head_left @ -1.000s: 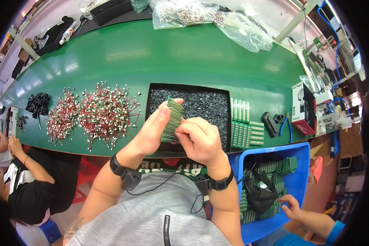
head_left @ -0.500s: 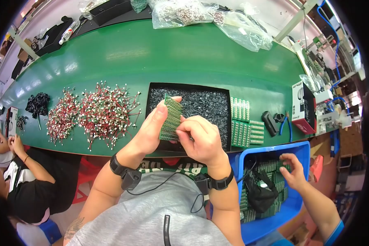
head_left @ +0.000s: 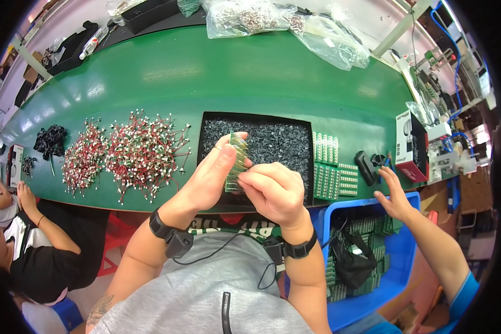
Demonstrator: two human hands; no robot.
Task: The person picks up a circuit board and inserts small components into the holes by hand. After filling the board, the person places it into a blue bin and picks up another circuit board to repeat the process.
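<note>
Both my hands are together on one slim green circuit-board panel (head_left: 236, 161), which I hold steeply tilted over the left part of the black tray (head_left: 256, 116). My left hand (head_left: 207, 177) is clamped on the panel, thumb along its left side and fingertips behind the far end. My right hand (head_left: 274, 190) is at its right side, thumb and forefinger pinched together against it; I cannot tell whether a tiny part sits between them. Small black plastic pieces (head_left: 281, 139) cover the bottom of the tray.

Left of the tray, I have a large heap of red-wired white connectors (head_left: 146, 156), then a smaller connector heap (head_left: 85, 158) beside it, and farthest left a black clump (head_left: 50, 142). Just right of the tray lie flat green board panels (head_left: 325, 182), with a black oblong object (head_left: 366, 168) beyond them. To the tray's lower right stands a blue plastic bin (head_left: 339, 205) holding more green boards (head_left: 376, 236) and a black bag (head_left: 355, 261). A co-worker's hand (head_left: 395, 195), fingers spread, is over that bin's far right corner. Well behind the tray, clear plastic bags (head_left: 245, 21) rest along the back of the green tabletop (head_left: 178, 72).
</note>
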